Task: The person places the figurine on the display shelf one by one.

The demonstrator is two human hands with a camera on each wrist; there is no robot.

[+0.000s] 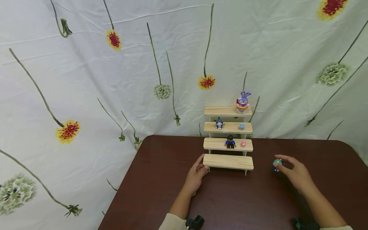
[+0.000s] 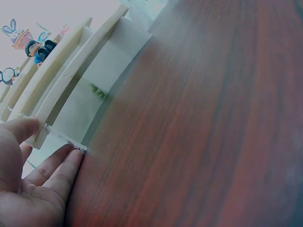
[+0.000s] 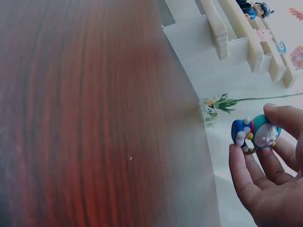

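Observation:
A tiered wooden display shelf (image 1: 228,162) stands at the table's far side, with pale boards on clear legs. My left hand (image 1: 195,176) grips the left end of its lowest board; in the left wrist view the thumb (image 2: 23,127) meets the board while fingers lie by the leg's foot. To the right of the shelf, my right hand (image 1: 296,174) pinches a small blue figurine (image 3: 255,134) between thumb and fingers. The right wrist view shows its pale face, red collar and yellow bell. Whether it touches the table I cannot tell.
Purple rabbit figure (image 1: 242,100) tops the shelf. Below are a dark blue figure (image 1: 219,123), a light blue one (image 1: 242,126), a black-haired doll (image 1: 230,142) and a pink figure (image 1: 243,144). Behind the dark table (image 1: 161,179) hangs a flowered cloth (image 1: 129,76).

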